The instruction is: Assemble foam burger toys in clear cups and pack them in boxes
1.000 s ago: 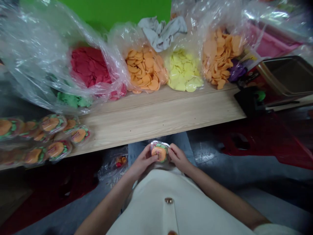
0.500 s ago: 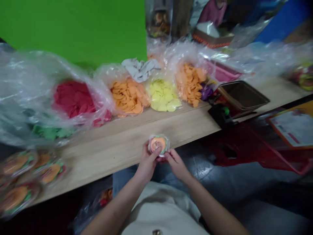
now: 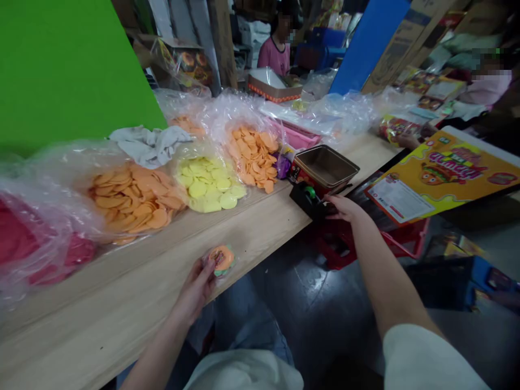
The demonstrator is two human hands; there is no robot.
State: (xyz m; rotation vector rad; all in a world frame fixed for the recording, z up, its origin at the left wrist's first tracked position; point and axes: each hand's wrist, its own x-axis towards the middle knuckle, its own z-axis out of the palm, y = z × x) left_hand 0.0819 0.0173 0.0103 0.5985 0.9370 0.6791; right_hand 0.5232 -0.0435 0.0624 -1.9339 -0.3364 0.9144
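My left hand holds a small clear-wrapped burger-shaped toy, orange on top with green beneath, at the front edge of the wooden table. My right hand has reached out to the right and rests against a black tape dispenser with a green core, fingers curled at its end. Behind the dispenser stands an open brown box.
Clear bags of foam discs line the table's back: red, orange, yellow, orange. A grey cloth lies behind them. A yellow printed board lies right. Other people sit at the far end.
My right hand let go of the wrapped toy and stretched right to the tape dispenser. The left hand keeps the toy. My view swung right and up.
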